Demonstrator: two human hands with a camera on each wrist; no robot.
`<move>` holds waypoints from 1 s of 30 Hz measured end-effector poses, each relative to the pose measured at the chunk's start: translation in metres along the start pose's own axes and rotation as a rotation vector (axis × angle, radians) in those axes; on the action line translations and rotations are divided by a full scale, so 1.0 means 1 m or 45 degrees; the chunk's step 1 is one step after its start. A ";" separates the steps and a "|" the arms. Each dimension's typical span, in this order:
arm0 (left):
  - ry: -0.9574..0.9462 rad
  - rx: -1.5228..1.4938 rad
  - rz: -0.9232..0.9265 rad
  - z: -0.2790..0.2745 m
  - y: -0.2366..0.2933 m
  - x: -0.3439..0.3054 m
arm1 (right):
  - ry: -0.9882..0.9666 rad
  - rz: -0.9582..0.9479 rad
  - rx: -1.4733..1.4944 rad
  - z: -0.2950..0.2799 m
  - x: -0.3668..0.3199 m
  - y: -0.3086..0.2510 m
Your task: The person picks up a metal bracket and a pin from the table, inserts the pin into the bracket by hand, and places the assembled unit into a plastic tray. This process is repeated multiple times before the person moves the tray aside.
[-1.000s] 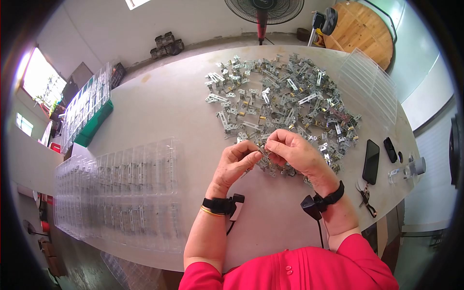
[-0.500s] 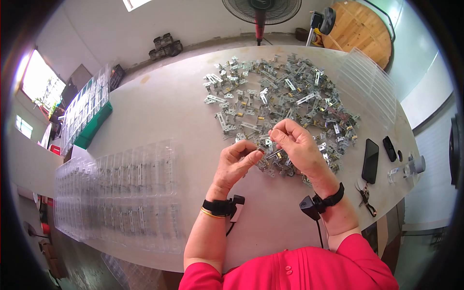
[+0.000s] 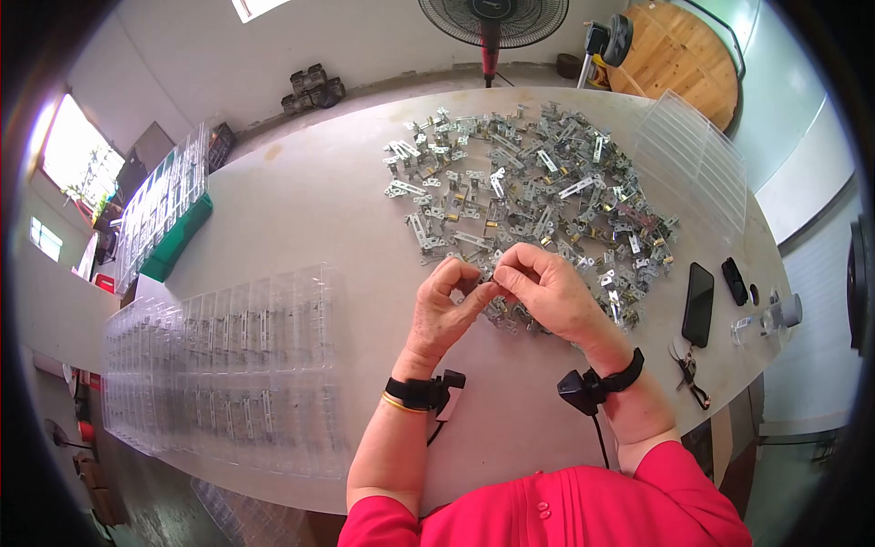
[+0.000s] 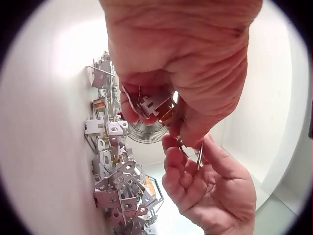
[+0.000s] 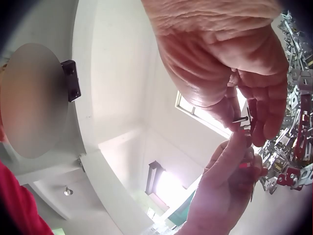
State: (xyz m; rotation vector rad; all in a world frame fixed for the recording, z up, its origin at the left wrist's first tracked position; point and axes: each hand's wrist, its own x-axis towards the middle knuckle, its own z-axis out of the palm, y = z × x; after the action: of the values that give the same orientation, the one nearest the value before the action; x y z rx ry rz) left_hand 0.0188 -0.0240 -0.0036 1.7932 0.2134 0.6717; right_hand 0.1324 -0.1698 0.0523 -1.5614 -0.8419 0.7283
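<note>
The left hand (image 3: 439, 314) grips a small metal bracket (image 4: 155, 104) with a copper-coloured band, its fingers curled round it. Facing it, the right hand (image 3: 556, 296) pinches a thin metal pin (image 4: 200, 157) between thumb and fingers. Both hands' fingertips meet at the bracket's end, as the right wrist view also shows, and partly hide the parts there. Just beyond the hands spreads a large heap of similar metal brackets (image 3: 547, 187), some with yellow or copper-coloured bits.
Clear plastic trays (image 3: 260, 365) holding rows of metal parts lie at the left. Behind them a green bin (image 3: 178, 235) carries another tray. On the right are a ribbed clear tray (image 3: 697, 159), a black phone (image 3: 699, 304), pliers (image 3: 690, 376) and a clear bottle (image 3: 775, 317).
The right hand drew up and away from the left half a second ago, showing a thin metal rod. Now it has come back down and left, fingertips against the left hand's.
</note>
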 end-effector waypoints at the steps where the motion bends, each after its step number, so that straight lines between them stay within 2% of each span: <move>1: -0.012 -0.009 0.012 0.000 0.001 0.000 | 0.002 -0.016 -0.005 -0.001 0.000 0.000; 6: -0.048 -0.003 0.037 0.000 0.003 0.001 | 0.114 -0.015 0.045 -0.001 0.000 -0.008; 9: 0.051 -0.214 0.031 0.002 0.001 0.000 | 0.182 -0.019 0.102 -0.004 0.002 -0.007; 11: 0.009 -0.405 -0.203 0.001 0.004 -0.002 | 0.210 -0.060 0.152 -0.006 0.003 -0.004; 14: -0.121 -0.491 -0.308 -0.004 0.003 -0.001 | 0.212 -0.073 0.196 -0.007 0.004 -0.004; 26: -0.074 -0.608 -0.338 -0.004 -0.009 -0.001 | 0.183 -0.102 0.170 -0.004 0.004 -0.005; 30: -0.062 -0.655 -0.264 -0.004 -0.017 -0.001 | 0.178 -0.108 0.134 -0.005 0.005 -0.003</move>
State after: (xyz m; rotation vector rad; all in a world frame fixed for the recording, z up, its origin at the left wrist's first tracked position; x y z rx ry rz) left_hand 0.0195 -0.0153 -0.0188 1.2721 0.1713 0.4796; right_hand 0.1390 -0.1685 0.0560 -1.4562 -0.7496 0.5859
